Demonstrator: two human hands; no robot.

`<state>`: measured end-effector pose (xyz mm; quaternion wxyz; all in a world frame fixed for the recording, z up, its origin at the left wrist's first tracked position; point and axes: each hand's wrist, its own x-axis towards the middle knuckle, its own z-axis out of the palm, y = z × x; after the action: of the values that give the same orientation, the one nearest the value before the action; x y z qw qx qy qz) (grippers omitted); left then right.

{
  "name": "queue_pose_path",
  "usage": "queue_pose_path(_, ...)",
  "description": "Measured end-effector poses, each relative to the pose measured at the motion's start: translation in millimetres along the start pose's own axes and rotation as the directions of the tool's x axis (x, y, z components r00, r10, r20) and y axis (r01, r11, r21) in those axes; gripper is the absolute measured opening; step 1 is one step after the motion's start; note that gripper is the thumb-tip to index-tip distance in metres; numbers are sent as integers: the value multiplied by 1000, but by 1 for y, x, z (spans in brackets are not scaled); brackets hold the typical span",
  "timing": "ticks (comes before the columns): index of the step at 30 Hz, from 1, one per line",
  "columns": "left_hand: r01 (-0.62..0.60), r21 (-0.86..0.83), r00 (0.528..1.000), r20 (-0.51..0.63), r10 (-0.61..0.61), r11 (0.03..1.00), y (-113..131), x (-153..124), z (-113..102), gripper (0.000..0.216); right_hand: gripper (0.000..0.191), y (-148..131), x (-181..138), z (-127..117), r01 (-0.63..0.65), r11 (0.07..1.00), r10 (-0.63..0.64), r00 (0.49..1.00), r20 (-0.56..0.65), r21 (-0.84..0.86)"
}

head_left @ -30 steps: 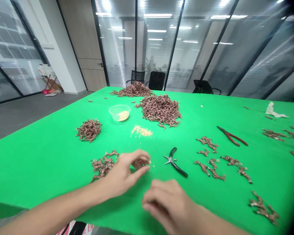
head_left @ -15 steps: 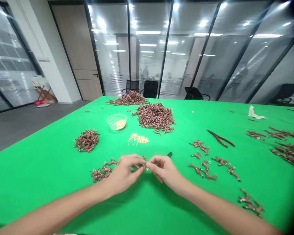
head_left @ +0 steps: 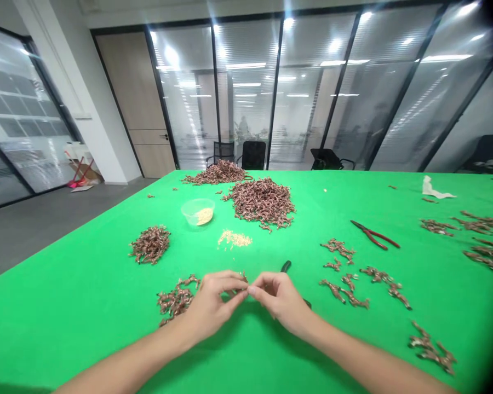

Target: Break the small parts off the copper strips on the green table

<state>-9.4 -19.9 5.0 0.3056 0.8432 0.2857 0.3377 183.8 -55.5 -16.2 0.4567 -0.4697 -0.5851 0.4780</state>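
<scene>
My left hand (head_left: 216, 301) and my right hand (head_left: 280, 302) meet at the fingertips above the green cloth. The left fingers are closed in a pinch around a small brown figure-like piece (head_left: 243, 276), whose tip shows behind them. My right thumb and index finger are pinched together against the left fingertips; what they hold is hidden. A black-handled tool (head_left: 286, 266) lies partly under my right hand. Beside my left wrist is a small pile of shiny brown pieces (head_left: 176, 300). Ahead of the hands lies a scatter of tiny pale yellow bits (head_left: 235, 239).
A clear plastic bowl (head_left: 198, 212) holds more yellow bits. Brown pieces form a large heap (head_left: 263, 202), a farther heap (head_left: 217, 172) and a left pile (head_left: 150, 244). Red-handled pliers (head_left: 376, 235) and loose brown groups (head_left: 376, 274) lie right, with crumpled white tissue (head_left: 435, 189) farther off.
The view has tilted up slightly, so the table appears lower. Both hands stay together at the fingertips, with only slight finger movement. More of the black-handled tool shows around my right hand.
</scene>
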Motion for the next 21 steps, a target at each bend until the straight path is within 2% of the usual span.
queue_pose_path(8, -110, 118, 994, 38, 106, 987, -9, -8, 1, 18, 37, 2, -3, 3, 13, 999, -12, 999, 35, -37)
queue_pose_path(14, -169, 240, 985, 14, 171, 956, -11, -9, 1, 19, 36, 4, -4, 5, 35, 997, -33, 999, 36, -75)
queue_pose_path(17, -174, 266, 984, -2, 181, 948, -9, -9, 1, 19, 31, -1, -7, 7, 97, 969, -95, 995, 17, -226)
queue_pose_path(21, -176, 279, 983, -3, 184, 944, -9, -9, -1, 20, 23, -7, -12, 9, 257, 843, -288, 958, 8, -472)
